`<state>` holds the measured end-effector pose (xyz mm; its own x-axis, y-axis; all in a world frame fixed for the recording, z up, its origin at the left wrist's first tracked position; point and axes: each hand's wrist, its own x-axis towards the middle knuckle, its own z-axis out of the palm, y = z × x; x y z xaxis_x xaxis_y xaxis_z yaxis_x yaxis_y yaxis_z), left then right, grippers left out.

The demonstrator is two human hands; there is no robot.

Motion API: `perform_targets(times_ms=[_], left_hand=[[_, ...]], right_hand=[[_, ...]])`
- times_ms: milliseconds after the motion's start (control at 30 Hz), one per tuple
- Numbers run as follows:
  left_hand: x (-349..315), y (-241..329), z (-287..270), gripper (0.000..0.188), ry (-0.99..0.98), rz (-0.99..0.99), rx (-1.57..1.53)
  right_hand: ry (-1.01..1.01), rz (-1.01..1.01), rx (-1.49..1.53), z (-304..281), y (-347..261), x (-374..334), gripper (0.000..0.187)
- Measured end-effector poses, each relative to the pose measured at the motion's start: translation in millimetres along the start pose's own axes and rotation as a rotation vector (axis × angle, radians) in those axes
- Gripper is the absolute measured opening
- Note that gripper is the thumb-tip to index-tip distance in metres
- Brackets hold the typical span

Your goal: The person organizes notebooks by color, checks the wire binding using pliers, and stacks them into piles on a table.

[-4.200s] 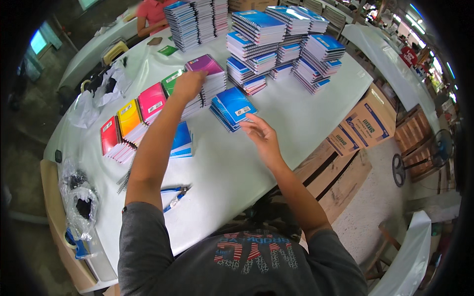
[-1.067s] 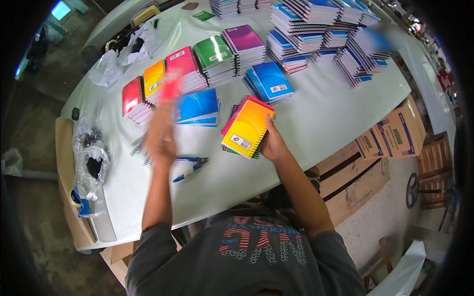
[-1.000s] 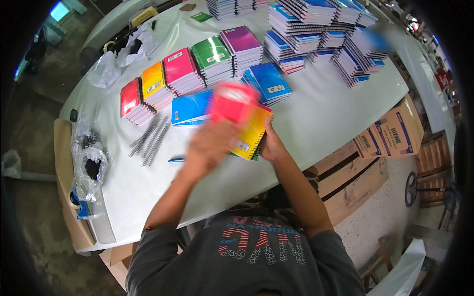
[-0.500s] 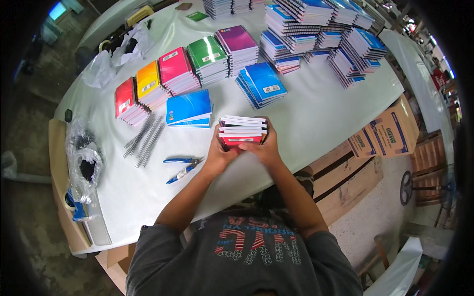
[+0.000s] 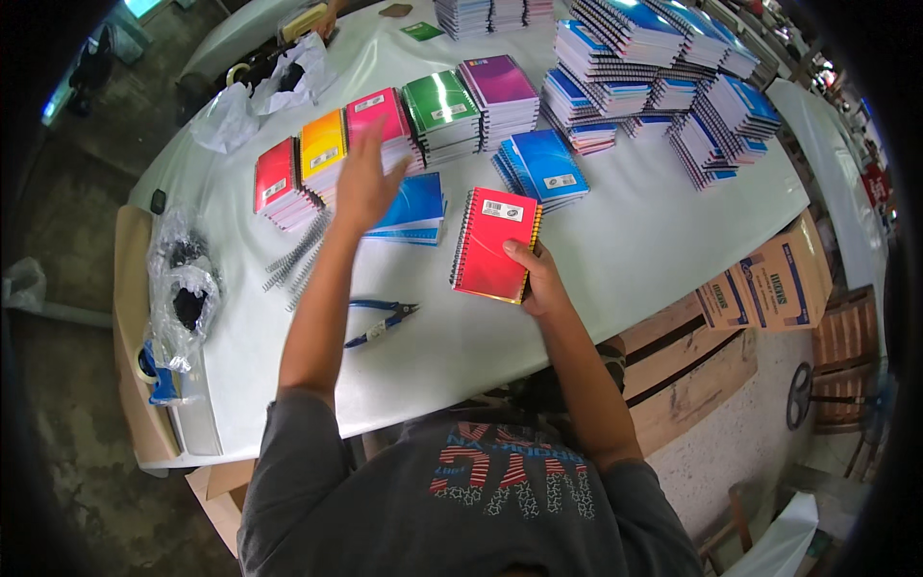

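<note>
Left hand (image 5: 365,190) had swung to upper left-centre, loosely spread near the pink stack (image 5: 389,112); right hand (image 5: 541,283) gripped red-topped notebooks (image 5: 493,252) mid-frame. Gathering step, seemingly; next move looked to want a single clean pinch.

A dark grey T-shirt (image 5: 385,500) with short sleeves (image 5: 296,433) filled the frame's bottom centre, its chest print (image 5: 514,471) red, white and blue; camouflage-patterned trousers (image 5: 612,357) showed just above, toward the right.
</note>
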<state>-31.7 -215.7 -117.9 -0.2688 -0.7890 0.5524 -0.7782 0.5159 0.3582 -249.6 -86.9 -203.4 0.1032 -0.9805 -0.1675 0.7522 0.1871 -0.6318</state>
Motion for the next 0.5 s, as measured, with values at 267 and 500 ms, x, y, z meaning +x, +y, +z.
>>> perform_targets(times_ms=[267, 500], left_hand=[[31.7, 5.7, -33.1, 0.018, 0.051, -0.318, -0.146], [-18.6, 32.8, 5.3, 0.029, -0.390, 0.146, -0.975]], right_hand=[[-0.008, 0.110, 0.077, -14.6, -9.5, -5.1, 0.047], [-0.158, 0.338, 0.264, -12.3, -11.3, 1.9, 0.057]])
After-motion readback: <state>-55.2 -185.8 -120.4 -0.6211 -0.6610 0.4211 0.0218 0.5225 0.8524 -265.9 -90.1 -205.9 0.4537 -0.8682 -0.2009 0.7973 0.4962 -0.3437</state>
